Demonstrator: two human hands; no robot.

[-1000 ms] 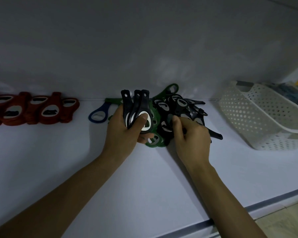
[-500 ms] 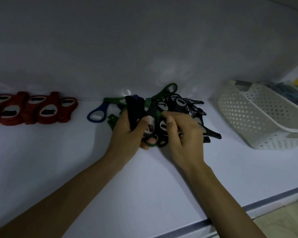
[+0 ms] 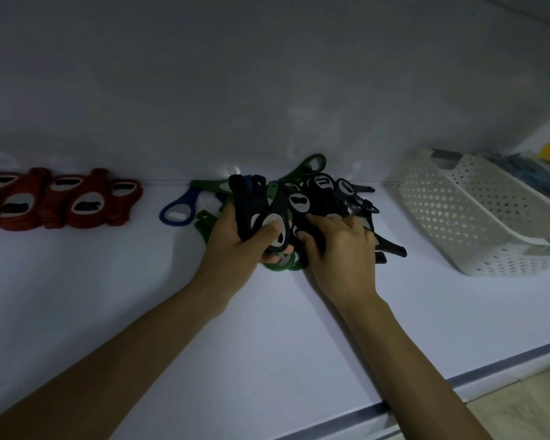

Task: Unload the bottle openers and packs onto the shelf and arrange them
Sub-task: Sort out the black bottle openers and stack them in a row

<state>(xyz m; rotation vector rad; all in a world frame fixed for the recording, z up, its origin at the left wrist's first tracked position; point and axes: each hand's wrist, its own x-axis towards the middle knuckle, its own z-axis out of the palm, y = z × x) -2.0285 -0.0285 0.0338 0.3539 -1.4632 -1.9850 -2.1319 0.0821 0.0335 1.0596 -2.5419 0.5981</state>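
Left hand (image 3: pixel 239 241) clamped round a fanned bunch of black openers (image 3: pixel 257 207), right hand (image 3: pixel 342 246) spread, fingers down in the tangled pile (image 3: pixel 327 198) just beyond on the shelf (image 3: pixel 115 312): likely to snag, spilling the bunch.

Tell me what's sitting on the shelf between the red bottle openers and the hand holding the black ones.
In the head view, one blue bottle opener lies flat between the red bottle openers and the left hand; otherwise bare shelf.
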